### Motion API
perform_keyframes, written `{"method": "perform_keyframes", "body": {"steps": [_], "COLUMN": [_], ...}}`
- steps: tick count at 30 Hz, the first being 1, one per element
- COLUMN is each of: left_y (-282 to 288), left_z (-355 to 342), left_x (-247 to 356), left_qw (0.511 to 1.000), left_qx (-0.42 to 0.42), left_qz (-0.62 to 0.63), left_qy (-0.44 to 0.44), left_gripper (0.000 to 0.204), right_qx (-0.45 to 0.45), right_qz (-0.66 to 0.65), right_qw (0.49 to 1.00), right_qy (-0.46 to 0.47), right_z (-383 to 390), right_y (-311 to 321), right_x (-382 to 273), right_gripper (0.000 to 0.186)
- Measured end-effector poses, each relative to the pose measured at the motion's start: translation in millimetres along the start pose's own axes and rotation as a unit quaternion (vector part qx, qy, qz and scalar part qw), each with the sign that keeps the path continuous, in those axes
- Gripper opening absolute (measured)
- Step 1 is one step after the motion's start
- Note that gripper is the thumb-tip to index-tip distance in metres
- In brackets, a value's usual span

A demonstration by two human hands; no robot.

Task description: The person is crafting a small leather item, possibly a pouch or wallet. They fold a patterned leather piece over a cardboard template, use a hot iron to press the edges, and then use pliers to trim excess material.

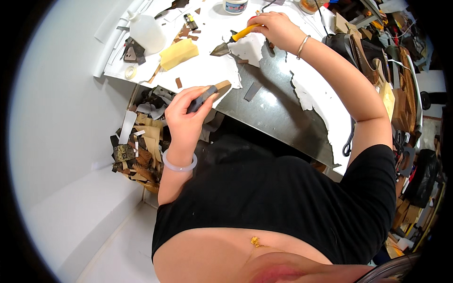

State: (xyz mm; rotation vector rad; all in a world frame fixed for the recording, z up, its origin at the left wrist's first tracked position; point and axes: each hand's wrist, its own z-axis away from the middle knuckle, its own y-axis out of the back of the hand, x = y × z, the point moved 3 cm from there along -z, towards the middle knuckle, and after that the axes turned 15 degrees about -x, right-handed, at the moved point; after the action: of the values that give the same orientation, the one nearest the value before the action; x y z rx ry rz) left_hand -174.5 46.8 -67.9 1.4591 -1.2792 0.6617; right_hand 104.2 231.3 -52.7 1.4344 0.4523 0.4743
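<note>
The left hand point(184, 106) pinched one dark, brown-ended slab point(221, 89) between thumb and curled fingers near the counter's point(273, 101) front edge. The right hand point(273, 29) wrapped around one yellow-handled, pointed tool point(239, 35) over the counter, beyond one yellow block point(179, 54) and one translucent bottle point(147, 33).

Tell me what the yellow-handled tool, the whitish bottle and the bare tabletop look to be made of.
Yellow-handled tool: probably plastic grip, evenly coloured; its pointed head looks like metal, grey with pale glints.
Whitish bottle: likely plastic, translucent and smooth.
Bare tabletop: grey and glossy, showing bright reflections; possibly metal or polished stone, I can't tell which.
</note>
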Motion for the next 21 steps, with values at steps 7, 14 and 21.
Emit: {"method": "perform_keyframes", "body": {"steps": [7,14,21], "left_y": [2,-10,-13], "left_z": [12,17,10], "left_x": [-2,-2,3], "left_qw": [0.998,0.997,0.997], "left_qx": [0.016,0.053,0.054], "left_qz": [-0.009,-0.046,-0.011], "left_qy": [0.053,0.006,0.046], "left_gripper": [0.018,0.019,0.017], "right_qx": [-0.019,0.095,-0.126], "right_qz": [0.093,0.249,-0.010], "right_qw": [0.995,0.937,0.986], "right_qy": [0.018,0.226,0.108], "right_z": [5,-4,-30], "right_y": [-4,15,-14], "right_x": [-21,-35,-38], "right_gripper": [0.026,0.013,0.025]}}
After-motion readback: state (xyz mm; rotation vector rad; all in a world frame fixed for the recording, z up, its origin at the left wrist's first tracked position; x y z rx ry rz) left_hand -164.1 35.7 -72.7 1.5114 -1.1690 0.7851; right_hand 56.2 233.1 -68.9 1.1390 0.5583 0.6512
